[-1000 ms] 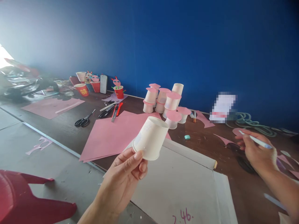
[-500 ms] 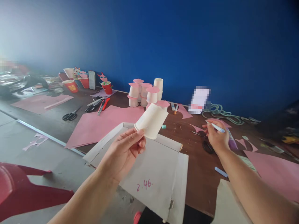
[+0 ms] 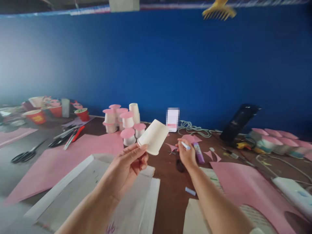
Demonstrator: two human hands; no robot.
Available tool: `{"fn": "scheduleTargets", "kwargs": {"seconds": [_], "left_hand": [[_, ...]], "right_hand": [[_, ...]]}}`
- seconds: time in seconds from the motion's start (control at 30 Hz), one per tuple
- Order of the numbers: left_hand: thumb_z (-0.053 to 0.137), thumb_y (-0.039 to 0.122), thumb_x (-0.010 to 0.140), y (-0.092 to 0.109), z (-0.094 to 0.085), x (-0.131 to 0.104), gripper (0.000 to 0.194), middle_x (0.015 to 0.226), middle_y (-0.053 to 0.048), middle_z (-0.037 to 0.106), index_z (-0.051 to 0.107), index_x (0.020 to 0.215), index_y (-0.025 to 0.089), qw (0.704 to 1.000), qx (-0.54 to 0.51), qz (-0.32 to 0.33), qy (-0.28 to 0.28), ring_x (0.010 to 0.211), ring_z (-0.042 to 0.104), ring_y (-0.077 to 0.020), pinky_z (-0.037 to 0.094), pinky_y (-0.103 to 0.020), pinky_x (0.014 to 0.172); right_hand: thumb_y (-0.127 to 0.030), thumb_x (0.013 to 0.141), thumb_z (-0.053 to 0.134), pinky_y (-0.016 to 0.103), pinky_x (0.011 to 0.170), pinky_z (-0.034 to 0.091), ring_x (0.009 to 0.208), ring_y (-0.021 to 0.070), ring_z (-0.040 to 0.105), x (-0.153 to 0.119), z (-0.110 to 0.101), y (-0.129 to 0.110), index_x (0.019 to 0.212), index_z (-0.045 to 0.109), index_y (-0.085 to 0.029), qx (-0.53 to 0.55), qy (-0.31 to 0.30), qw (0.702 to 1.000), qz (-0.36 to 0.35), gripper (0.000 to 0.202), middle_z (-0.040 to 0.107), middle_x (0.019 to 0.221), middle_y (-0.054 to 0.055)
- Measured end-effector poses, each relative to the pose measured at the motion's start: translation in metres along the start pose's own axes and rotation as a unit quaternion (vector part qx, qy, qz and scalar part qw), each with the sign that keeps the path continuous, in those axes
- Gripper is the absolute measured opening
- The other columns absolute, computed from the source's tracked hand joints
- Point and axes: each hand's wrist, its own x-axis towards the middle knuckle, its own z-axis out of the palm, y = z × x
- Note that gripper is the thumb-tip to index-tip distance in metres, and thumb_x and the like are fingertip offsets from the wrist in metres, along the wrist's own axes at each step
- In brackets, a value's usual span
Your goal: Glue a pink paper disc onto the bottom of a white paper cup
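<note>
A plain white paper cup (image 3: 154, 136) is tilted in the middle of the view, its rim edge pinched between the thumb and fingers of my left hand (image 3: 131, 162). My right hand (image 3: 187, 154) grips a white and light-blue marker (image 3: 185, 145) above the brown table. Behind and left of the cup, several white cups topped with pink paper discs (image 3: 127, 118) are stacked near the wall. A purple glue stick (image 3: 199, 152) lies just right of my right hand. Below it, a light-blue marker cap (image 3: 190, 191) rests on the table.
A white flattened box (image 3: 146, 201) lies under my left arm, beside pink sheets (image 3: 60, 162). Scissors (image 3: 28, 155), knives (image 3: 73, 138) and red cups (image 3: 36, 117) are at left. A black bottle (image 3: 240, 122), more disc-topped cups (image 3: 269, 143) and another pink sheet (image 3: 246, 182) are at right.
The view has turned right and up, bringing the black bottle and the right-hand row of cups into sight. Both hands keep their holds on the cup and marker.
</note>
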Motion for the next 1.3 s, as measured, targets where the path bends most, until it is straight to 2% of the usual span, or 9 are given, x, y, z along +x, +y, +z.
{"fn": "scheduleTargets", "kwargs": {"seconds": [0.13,0.23,0.43,0.57,0.63,0.8,1.03,1.13,1.3], "left_hand": [[0.075,0.021,0.068,-0.023,0.024,0.047,0.019,0.073,-0.001,0.054,0.063,0.077,0.011,1.000,0.010,-0.023,0.000,0.058,0.049,-0.0042,0.037,-0.015,0.046],[0.076,0.020,0.067,-0.060,0.033,0.091,0.020,0.070,0.000,0.055,0.061,0.077,0.011,1.000,0.004,-0.006,0.017,0.057,0.051,-0.0044,0.038,-0.014,0.046],[0.074,0.016,0.068,-0.133,0.019,0.153,0.018,0.062,0.002,0.054,0.059,0.077,0.011,0.994,-0.062,-0.006,0.087,0.051,0.051,-0.0053,0.043,-0.014,0.045],[0.074,0.015,0.068,-0.147,0.008,0.164,0.018,0.065,0.000,0.058,0.061,0.080,0.011,0.995,-0.068,-0.015,0.066,0.055,0.055,-0.0067,0.047,-0.015,0.049],[0.073,0.015,0.069,-0.149,0.005,0.167,0.016,0.068,-0.001,0.060,0.061,0.079,0.011,0.996,-0.060,-0.015,0.069,0.058,0.057,-0.0072,0.049,-0.016,0.052],[0.069,0.013,0.073,-0.156,0.006,0.170,0.009,0.067,0.000,0.059,0.060,0.076,0.013,0.996,-0.055,-0.034,0.063,0.058,0.058,-0.0066,0.048,-0.015,0.055],[0.058,0.003,0.078,-0.152,0.008,0.168,0.012,0.067,-0.002,0.060,0.059,0.072,0.013,0.986,-0.129,-0.077,0.073,0.056,0.057,-0.0068,0.051,-0.017,0.058],[0.063,0.005,0.075,-0.151,0.008,0.167,0.011,0.067,-0.001,0.061,0.059,0.068,0.014,0.985,-0.134,-0.087,0.061,0.059,0.058,-0.0068,0.052,-0.017,0.064],[0.072,0.019,0.071,-0.157,0.008,0.165,0.008,0.070,-0.002,0.063,0.065,0.069,0.015,0.997,-0.065,-0.036,0.007,0.068,0.061,-0.0101,0.050,-0.020,0.073]], "right_hand": [[-0.044,0.088,0.047,0.028,0.054,0.049,0.057,0.0164,0.061,0.001,-0.001,0.000,0.105,0.060,-0.019,0.042,0.023,0.999,-0.017,0.034,0.068,0.077,0.004],[-0.044,0.089,0.047,0.028,0.051,0.050,0.056,0.0159,0.059,0.002,-0.003,0.000,0.111,0.058,-0.021,0.089,0.057,0.994,-0.037,0.034,0.068,0.079,0.002],[-0.043,0.089,0.048,0.033,0.057,0.053,0.062,0.0194,0.063,0.009,-0.013,0.008,0.108,0.064,-0.017,0.085,0.133,0.986,-0.057,0.035,0.070,0.082,0.007],[-0.040,0.090,0.050,0.040,0.083,0.052,0.096,0.0245,0.063,0.012,-0.014,0.009,0.110,0.065,-0.018,0.050,0.156,0.983,-0.085,0.034,0.068,0.104,0.010],[-0.038,0.091,0.049,0.043,0.090,0.049,0.102,0.0247,0.061,0.012,-0.015,0.005,0.111,0.065,-0.019,0.028,0.158,0.980,-0.115,0.032,0.068,0.107,0.010],[-0.029,0.091,0.049,0.041,0.087,0.050,0.099,0.0232,0.061,0.009,-0.015,-0.007,0.112,0.063,-0.023,-0.003,0.153,0.973,-0.171,0.026,0.067,0.104,0.008],[-0.020,0.088,0.051,0.037,0.082,0.053,0.092,0.0214,0.062,-0.002,-0.011,-0.018,0.109,0.062,-0.025,0.021,0.100,0.978,-0.184,0.024,0.066,0.099,0.007],[-0.021,0.087,0.052,0.038,0.081,0.053,0.093,0.0217,0.063,-0.006,-0.010,-0.023,0.108,0.062,-0.025,0.019,0.079,0.979,-0.188,0.024,0.066,0.099,0.007],[-0.022,0.086,0.053,0.036,0.080,0.055,0.091,0.0210,0.065,-0.008,-0.010,-0.025,0.104,0.063,-0.026,0.022,0.089,0.977,-0.194,0.021,0.067,0.097,0.005]]}}
